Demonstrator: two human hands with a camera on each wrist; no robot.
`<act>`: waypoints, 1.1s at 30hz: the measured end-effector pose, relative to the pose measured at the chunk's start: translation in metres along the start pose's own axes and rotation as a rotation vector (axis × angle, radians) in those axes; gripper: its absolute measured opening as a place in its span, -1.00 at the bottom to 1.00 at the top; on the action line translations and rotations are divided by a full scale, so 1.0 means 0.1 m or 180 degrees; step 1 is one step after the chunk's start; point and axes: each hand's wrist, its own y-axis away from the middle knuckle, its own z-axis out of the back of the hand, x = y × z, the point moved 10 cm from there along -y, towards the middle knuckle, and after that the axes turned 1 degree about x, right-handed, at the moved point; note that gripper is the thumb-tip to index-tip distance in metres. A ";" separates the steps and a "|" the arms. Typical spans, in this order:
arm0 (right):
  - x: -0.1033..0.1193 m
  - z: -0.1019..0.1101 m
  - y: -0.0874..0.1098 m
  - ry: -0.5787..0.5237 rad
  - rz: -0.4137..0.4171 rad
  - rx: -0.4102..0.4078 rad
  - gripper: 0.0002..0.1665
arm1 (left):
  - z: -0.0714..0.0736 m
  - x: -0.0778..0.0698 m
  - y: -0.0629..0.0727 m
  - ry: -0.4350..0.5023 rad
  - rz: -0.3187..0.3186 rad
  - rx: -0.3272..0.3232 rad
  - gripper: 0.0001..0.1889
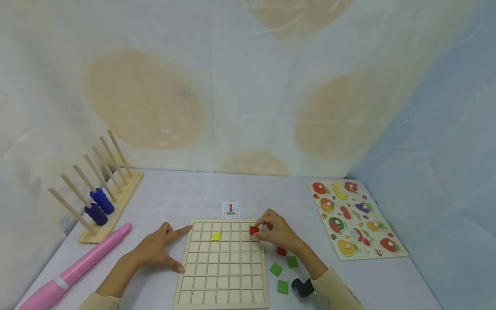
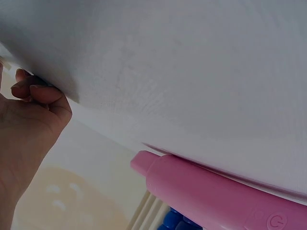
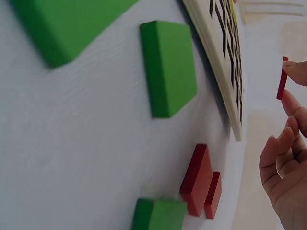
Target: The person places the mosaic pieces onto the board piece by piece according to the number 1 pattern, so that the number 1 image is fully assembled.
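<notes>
A wooden grid board (image 1: 209,294) lies on the table with one yellow tile (image 1: 215,236) in a square of its second row. At the board's upper right, my right hand (image 1: 280,232) pinches a red square tile (image 1: 253,230) between thumb and finger, held off the table in the right wrist view. My left hand (image 1: 155,246) touches the board's left edge with index finger and thumb spread apart; its other fingers are bent. To the right of the board lie green tiles (image 1: 276,269) and red tiles (image 3: 195,179).
A small printed pattern card (image 1: 230,210) lies behind the board. Standing at left is a peg rack (image 1: 123,206) with blue beads, beside a pink tube-shaped object (image 1: 89,260). A fruit puzzle board (image 1: 354,219) lies at right. Near my right sleeve is a black object (image 1: 302,287).
</notes>
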 end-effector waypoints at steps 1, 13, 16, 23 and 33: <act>0.02 -0.01 -0.01 0.0006 0.0027 -0.0002 -0.79 | 0.00 0.01 0.00 0.0006 0.0009 0.0005 0.22; 0.21 -0.21 -0.15 -0.0183 0.0187 0.0166 -0.77 | 0.00 0.00 0.00 0.0008 -0.0028 0.0011 0.23; 0.25 -0.25 -0.17 -0.0124 0.0228 0.0220 -0.76 | 0.00 0.00 -0.01 0.0021 -0.0006 0.0020 0.23; 0.31 -0.42 -0.27 0.0067 0.0264 0.0364 -0.74 | 0.00 0.01 -0.01 -0.0024 -0.0035 -0.0009 0.23; 0.46 -0.68 -0.34 0.1220 0.0407 0.0464 -0.75 | 0.01 0.00 -0.02 -0.0077 -0.0062 -0.0033 0.22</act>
